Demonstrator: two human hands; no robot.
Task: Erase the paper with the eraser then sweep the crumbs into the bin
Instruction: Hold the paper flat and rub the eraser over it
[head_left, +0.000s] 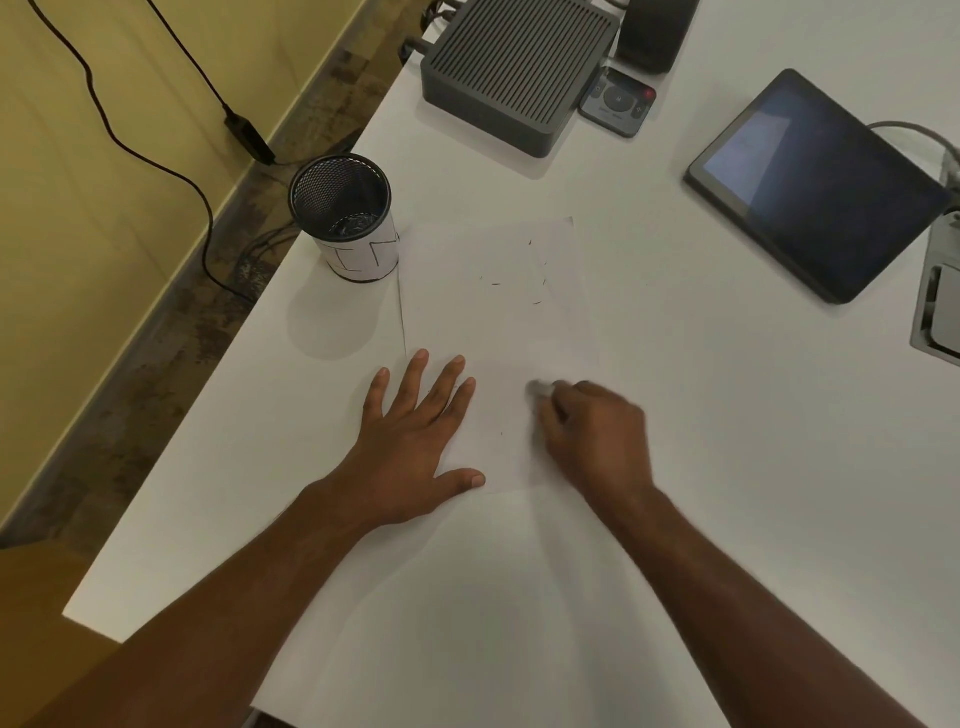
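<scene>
White table (727, 415), yellow wall (78, 182)

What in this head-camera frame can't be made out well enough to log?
- Eraser: a grey blur at the right hand; motion smears its shape and the grip.
- Marks on the paper: too faint and small to read.
- Paper under the left hand: covered by the flat palm.
- Bin: contents unclear through the dark mesh.
- Tablet: screen shows only glare.

Blurred and cut-off regions

We see the right hand (592, 436) motion-blurred, its fingers curled round a smeared pale grey eraser (540, 388); the grey metal floor box (937, 306) and both forearms leave the picture.
</scene>
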